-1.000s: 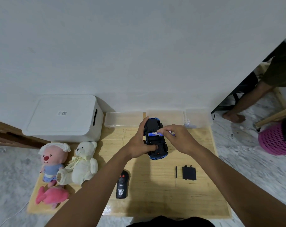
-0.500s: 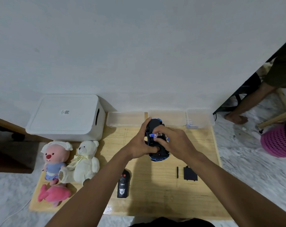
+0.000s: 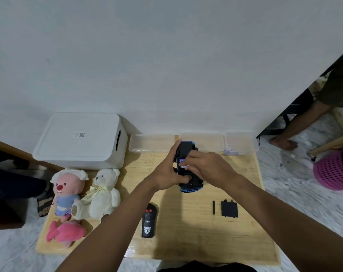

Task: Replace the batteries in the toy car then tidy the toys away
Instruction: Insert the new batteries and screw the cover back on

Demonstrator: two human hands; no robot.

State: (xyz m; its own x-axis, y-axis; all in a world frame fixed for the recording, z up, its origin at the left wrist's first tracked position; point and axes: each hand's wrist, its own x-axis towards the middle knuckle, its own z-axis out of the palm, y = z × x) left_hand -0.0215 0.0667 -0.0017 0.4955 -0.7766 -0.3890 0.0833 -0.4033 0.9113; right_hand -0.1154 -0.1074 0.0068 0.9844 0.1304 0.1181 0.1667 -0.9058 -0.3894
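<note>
On the wooden table, placed against the toy car:
Plush toys: far left of it.
Remote: near-left.
Left hand: wrapped round the car's left side, holding it underside up.
Right hand: fingertips pressing a battery into its open bay.
Screwdriver, battery cover: near-right.

Left hand in a closed grip, right hand pressing fingertips down
</note>
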